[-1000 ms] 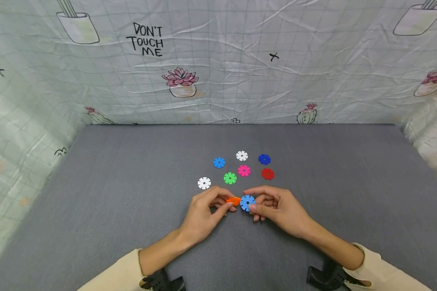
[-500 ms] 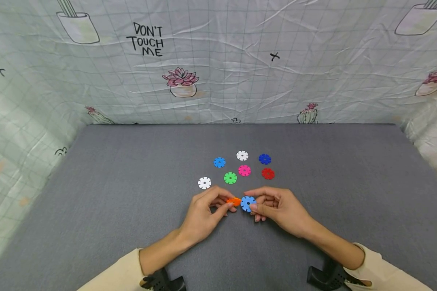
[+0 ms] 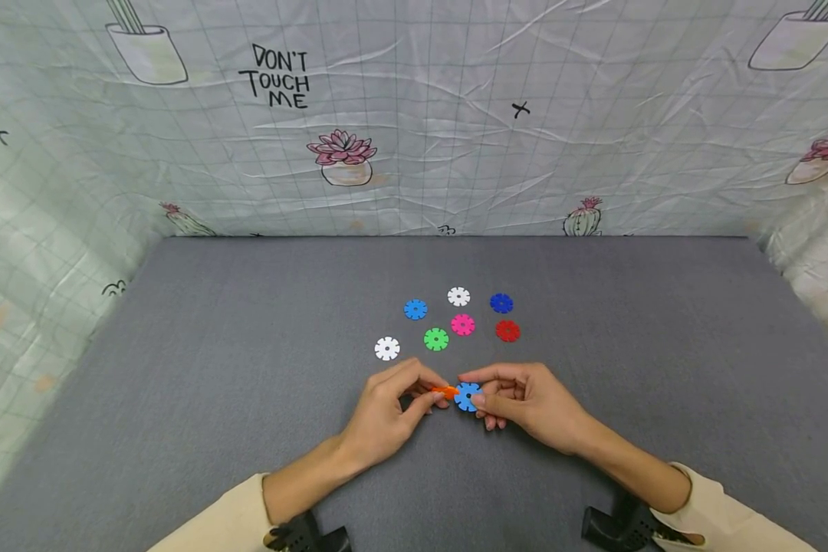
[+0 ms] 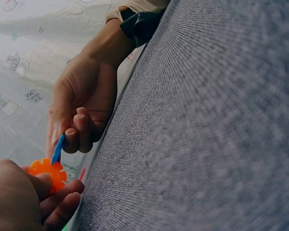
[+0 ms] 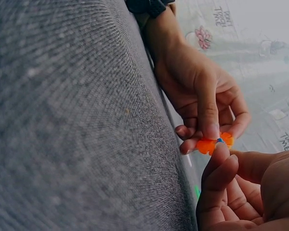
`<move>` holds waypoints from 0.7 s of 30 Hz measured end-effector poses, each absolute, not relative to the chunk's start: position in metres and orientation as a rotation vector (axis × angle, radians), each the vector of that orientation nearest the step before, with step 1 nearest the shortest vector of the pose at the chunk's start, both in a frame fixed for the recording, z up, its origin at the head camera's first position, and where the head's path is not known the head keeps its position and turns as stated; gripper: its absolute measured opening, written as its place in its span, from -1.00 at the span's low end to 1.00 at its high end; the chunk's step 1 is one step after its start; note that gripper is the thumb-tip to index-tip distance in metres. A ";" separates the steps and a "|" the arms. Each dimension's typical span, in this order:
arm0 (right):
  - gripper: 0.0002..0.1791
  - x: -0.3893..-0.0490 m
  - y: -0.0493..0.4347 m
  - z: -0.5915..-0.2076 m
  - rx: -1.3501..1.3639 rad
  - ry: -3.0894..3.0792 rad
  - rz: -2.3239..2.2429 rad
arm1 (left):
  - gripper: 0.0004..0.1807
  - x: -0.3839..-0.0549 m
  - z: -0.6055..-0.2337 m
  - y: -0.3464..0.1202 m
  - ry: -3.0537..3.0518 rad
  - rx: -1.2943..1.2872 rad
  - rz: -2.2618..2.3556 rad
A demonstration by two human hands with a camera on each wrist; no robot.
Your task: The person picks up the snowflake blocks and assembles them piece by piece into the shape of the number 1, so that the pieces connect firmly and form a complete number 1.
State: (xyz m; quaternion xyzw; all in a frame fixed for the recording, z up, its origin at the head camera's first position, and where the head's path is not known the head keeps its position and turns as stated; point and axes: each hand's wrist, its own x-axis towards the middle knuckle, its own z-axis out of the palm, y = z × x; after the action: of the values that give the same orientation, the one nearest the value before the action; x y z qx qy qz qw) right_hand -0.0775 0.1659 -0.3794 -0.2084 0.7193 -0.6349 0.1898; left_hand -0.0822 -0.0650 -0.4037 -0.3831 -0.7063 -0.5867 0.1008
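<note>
My left hand (image 3: 391,402) pinches an orange notched disc (image 4: 49,172) between thumb and fingers. Opposite it, my right hand (image 3: 534,408) pinches a light blue notched disc (image 3: 467,397) by its right side. The two discs meet edge to edge, set crosswise: in the left wrist view the orange one shows its face while the blue one stands edge-on at its notched rim. Fingertips hide part of each disc. In the right wrist view only a small bit of blue shows above the right thumb, over the orange disc.
Beyond the hands several notched discs lie flat on the grey table (image 3: 248,322): white (image 3: 387,349), green (image 3: 436,340), pink (image 3: 463,325), red (image 3: 507,331), dark blue (image 3: 501,303), light blue (image 3: 415,310) and a second white one. A printed curtain (image 3: 414,115) stands behind.
Both hands and the two held discs have shifted slightly toward the person, and the discs have come a little closer together. The discs on the table lie as before.
</note>
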 end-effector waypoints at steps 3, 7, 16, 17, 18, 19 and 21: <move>-0.65 -0.078 0.166 -0.379 -0.604 1.993 -1.798 | -0.76 -0.083 -0.405 -0.065 -2.070 -1.159 -1.725; -0.66 -0.078 0.167 -0.379 -0.601 1.983 -1.790 | -0.76 -0.083 -0.404 -0.065 -2.059 -1.189 -1.708; -0.67 -0.077 0.168 -0.379 -0.601 1.975 -1.757 | -0.78 -0.081 -0.403 -0.066 -2.035 -1.269 -1.714; -0.67 -0.077 0.168 -0.380 -0.600 1.977 -1.753 | -0.79 -0.081 -0.403 -0.066 -2.035 -1.271 -1.725; -0.67 -0.077 0.168 -0.380 -0.602 1.979 -1.749 | -0.79 -0.081 -0.402 -0.067 -2.034 -1.274 -1.734; -0.67 -0.077 0.168 -0.380 -0.605 1.977 -1.749 | -0.80 -0.080 -0.402 -0.067 -2.033 -1.276 -1.740; -0.68 -0.077 0.168 -0.380 -0.619 1.969 -1.749 | -0.80 -0.080 -0.402 -0.067 -2.032 -1.278 -1.749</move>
State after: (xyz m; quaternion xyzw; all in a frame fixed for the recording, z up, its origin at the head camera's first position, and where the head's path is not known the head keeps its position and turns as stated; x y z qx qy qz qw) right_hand -0.0771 0.1678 -0.3805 -0.2233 0.7105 -0.6313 0.2163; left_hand -0.0801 -0.0670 -0.4016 -0.4289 -0.6815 -0.5867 0.0857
